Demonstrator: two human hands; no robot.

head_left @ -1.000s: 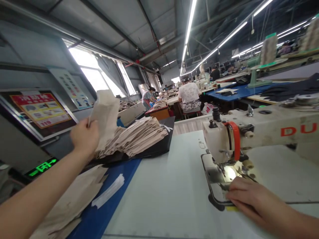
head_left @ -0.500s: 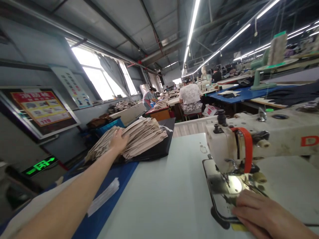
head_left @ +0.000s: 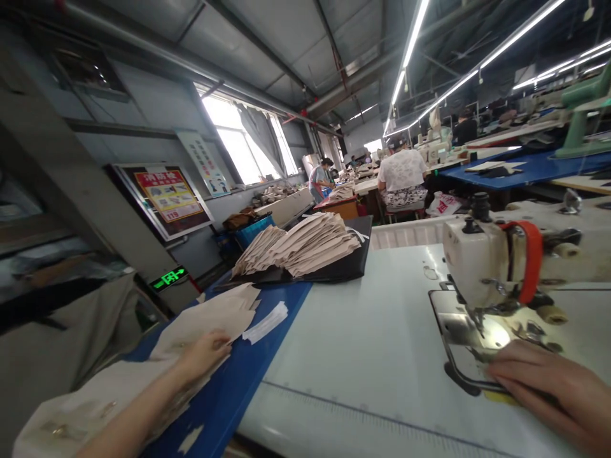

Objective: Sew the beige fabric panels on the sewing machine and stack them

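Note:
My left hand [head_left: 205, 356] rests on pale beige fabric pieces [head_left: 210, 316] lying on the blue surface [head_left: 248, 375] at the left, its fingers curled at their right edge. My right hand [head_left: 534, 375] is at the sewing machine [head_left: 477, 254], beside the lit needle area, with its fingers pressed together; whatever they hold is too small to name. A fanned stack of beige pieces [head_left: 315, 245] lies on black material [head_left: 334, 270] beyond my left hand. White strips [head_left: 265, 323] lie between that stack and my left hand.
The white machine table [head_left: 353, 337] spans the middle, with a ruler scale [head_left: 363, 413] along its near side. A seated person [head_left: 403, 172] and a standing person [head_left: 321, 179] are farther back. A blue table [head_left: 515, 168] stands at the right.
My left hand has left the fanned stack and come nearer, down onto the pale fabric pieces. The view has turned left. My right hand stays by the needle area.

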